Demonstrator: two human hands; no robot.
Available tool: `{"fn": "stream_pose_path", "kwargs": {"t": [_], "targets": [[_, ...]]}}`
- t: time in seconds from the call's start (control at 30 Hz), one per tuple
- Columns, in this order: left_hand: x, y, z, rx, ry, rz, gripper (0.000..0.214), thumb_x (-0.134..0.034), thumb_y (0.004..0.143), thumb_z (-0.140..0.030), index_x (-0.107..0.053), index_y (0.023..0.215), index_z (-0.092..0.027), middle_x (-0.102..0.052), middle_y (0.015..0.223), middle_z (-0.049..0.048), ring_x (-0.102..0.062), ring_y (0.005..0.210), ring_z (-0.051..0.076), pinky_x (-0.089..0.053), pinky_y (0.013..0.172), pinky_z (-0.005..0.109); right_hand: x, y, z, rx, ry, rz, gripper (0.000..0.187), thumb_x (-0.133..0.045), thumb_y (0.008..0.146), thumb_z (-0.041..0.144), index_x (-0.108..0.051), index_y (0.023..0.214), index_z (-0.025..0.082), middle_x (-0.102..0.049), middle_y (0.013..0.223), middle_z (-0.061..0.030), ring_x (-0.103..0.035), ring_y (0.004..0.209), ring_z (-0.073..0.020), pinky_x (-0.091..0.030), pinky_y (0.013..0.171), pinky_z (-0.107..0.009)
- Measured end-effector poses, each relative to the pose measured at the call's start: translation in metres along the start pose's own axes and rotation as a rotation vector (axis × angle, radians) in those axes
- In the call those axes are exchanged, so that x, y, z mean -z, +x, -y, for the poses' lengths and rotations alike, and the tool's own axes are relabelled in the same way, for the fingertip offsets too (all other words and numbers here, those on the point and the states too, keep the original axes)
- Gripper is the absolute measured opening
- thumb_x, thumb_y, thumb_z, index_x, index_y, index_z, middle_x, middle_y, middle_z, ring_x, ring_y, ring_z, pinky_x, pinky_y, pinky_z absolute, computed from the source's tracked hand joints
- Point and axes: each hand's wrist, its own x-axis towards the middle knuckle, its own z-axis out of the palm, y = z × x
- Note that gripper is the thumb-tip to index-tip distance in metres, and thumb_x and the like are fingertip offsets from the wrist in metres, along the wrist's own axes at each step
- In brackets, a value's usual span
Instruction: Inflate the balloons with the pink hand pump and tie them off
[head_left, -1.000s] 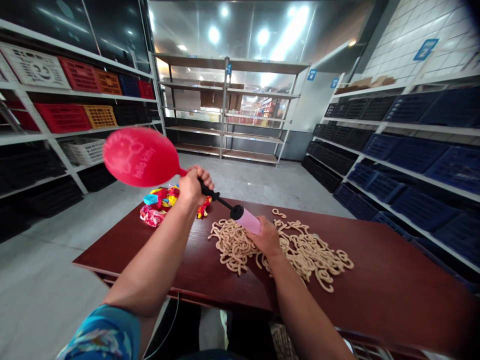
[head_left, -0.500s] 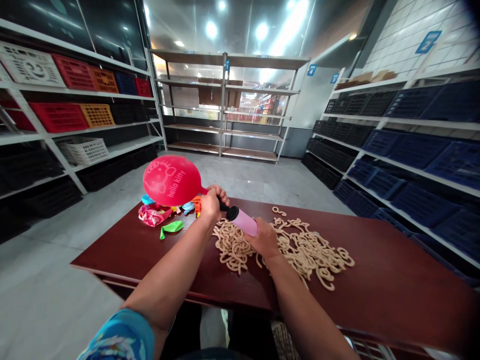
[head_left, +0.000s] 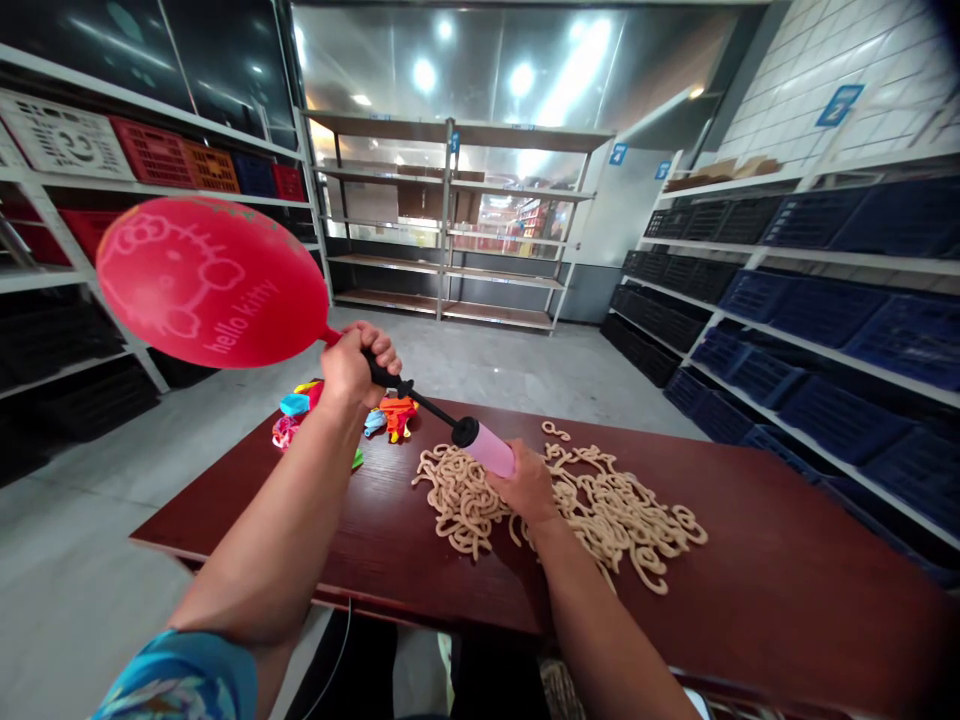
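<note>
A large red balloon (head_left: 210, 285) printed "hello kitty" fills the upper left of the head view. Its neck runs into my left hand (head_left: 356, 365), which is wrapped round the black handle end of a balloon pump (head_left: 491, 448). The pump's thin black rod is drawn out between the handle and the pink barrel. My right hand (head_left: 529, 482) grips the lower end of that barrel. How the neck sits on the nozzle is hidden by my left fingers. Below the barrel lies a pile of tan curly strands (head_left: 469, 500).
Uninflated balloons (head_left: 397, 415) in several colours lie on the dark red table (head_left: 765, 540), some behind my left forearm. More tan strands (head_left: 619, 510) spread right of my right hand. Shelves of crates (head_left: 832, 310) line both sides, and a metal rack (head_left: 450, 230) stands at the back.
My left hand has moved up and left, away from the barrel, drawing the pump's rod out. The balloon has moved with it and looks much bigger. My right hand stays nearly in place.
</note>
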Motion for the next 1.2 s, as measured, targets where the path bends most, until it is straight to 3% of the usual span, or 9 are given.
{"fn": "stream_pose_path", "kwargs": {"t": [0.1, 0.3, 0.4, 0.53, 0.77, 0.87, 0.97, 1.2], "targets": [[0.001, -0.003, 0.016, 0.040, -0.021, -0.034, 0.018, -0.042, 0.062, -0.010, -0.027, 0.055, -0.019, -0.028, 0.048, -0.0053, -0.029, 0.035, 0.007, -0.025, 0.034, 0.020, -0.001, -0.002, 0.001, -0.020, -0.029, 0.009, 0.031, -0.058, 0.065, 0.036, -0.052, 0.089, 0.018, -0.059, 0.072, -0.0031, -0.055, 0.067, -0.0184, -0.036, 0.062, -0.027], [0.000, -0.019, 0.088, 0.145, 0.014, -0.032, 0.017, -0.040, 0.062, -0.011, -0.028, 0.053, -0.019, -0.029, 0.045, -0.0053, -0.029, 0.034, 0.008, -0.027, 0.034, 0.020, 0.004, -0.004, 0.006, 0.000, -0.035, 0.064, 0.032, -0.057, 0.067, 0.032, -0.053, 0.094, 0.017, -0.060, 0.076, -0.0041, -0.055, 0.069, -0.0181, -0.035, 0.065, -0.027], [0.001, -0.025, 0.109, 0.167, 0.012, -0.031, 0.018, -0.041, 0.062, -0.012, -0.027, 0.052, -0.019, -0.029, 0.044, -0.0055, -0.028, 0.033, 0.007, -0.028, 0.034, 0.020, 0.006, -0.004, 0.008, 0.000, -0.044, 0.073, 0.032, -0.056, 0.068, 0.032, -0.052, 0.096, 0.016, -0.060, 0.078, -0.0051, -0.056, 0.070, -0.0185, -0.035, 0.066, -0.027], [-0.003, -0.025, 0.096, 0.150, 0.017, -0.021, 0.017, -0.041, 0.063, -0.014, -0.028, 0.054, -0.019, -0.029, 0.046, -0.0055, -0.030, 0.034, 0.007, -0.028, 0.034, 0.021, 0.004, -0.004, 0.009, 0.009, -0.021, 0.047, 0.032, -0.056, 0.068, 0.033, -0.052, 0.095, 0.015, -0.060, 0.077, -0.0053, -0.056, 0.070, -0.0184, -0.036, 0.066, -0.027], [-0.010, -0.005, 0.008, 0.044, 0.027, 0.033, 0.019, -0.041, 0.059, -0.009, -0.026, 0.055, -0.019, -0.028, 0.046, -0.0054, -0.030, 0.035, 0.007, -0.027, 0.035, 0.020, 0.000, -0.001, 0.002, -0.016, 0.023, 0.000, 0.038, -0.058, 0.064, 0.038, -0.052, 0.096, 0.017, -0.060, 0.077, -0.0044, -0.055, 0.069, -0.0187, -0.039, 0.064, -0.028], [-0.008, 0.003, -0.007, -0.006, 0.039, 0.031, 0.019, -0.041, 0.057, -0.009, -0.026, 0.055, -0.019, -0.029, 0.047, -0.0050, -0.030, 0.035, 0.007, -0.027, 0.035, 0.020, -0.002, -0.001, 0.002, -0.018, 0.022, 0.010, 0.036, -0.057, 0.065, 0.038, -0.052, 0.094, 0.017, -0.060, 0.076, -0.0045, -0.055, 0.069, -0.0184, -0.038, 0.064, -0.028], [-0.006, 0.003, 0.008, 0.008, 0.042, 0.031, 0.019, -0.041, 0.058, -0.009, -0.026, 0.055, -0.019, -0.028, 0.046, -0.0052, -0.029, 0.035, 0.007, -0.025, 0.034, 0.019, -0.003, -0.002, 0.000, -0.044, -0.001, 0.023, 0.034, -0.058, 0.065, 0.038, -0.053, 0.091, 0.018, -0.059, 0.074, -0.0037, -0.054, 0.067, -0.0181, -0.037, 0.062, -0.027], [-0.004, -0.018, 0.095, 0.153, 0.025, -0.048, 0.016, -0.041, 0.061, -0.012, -0.027, 0.055, -0.019, -0.029, 0.045, -0.0055, -0.030, 0.034, 0.007, -0.027, 0.033, 0.020, 0.003, -0.004, 0.003, -0.029, -0.032, 0.060, 0.032, -0.058, 0.067, 0.035, -0.053, 0.093, 0.017, -0.060, 0.075, -0.0042, -0.054, 0.068, -0.0176, -0.035, 0.064, -0.027]]}}
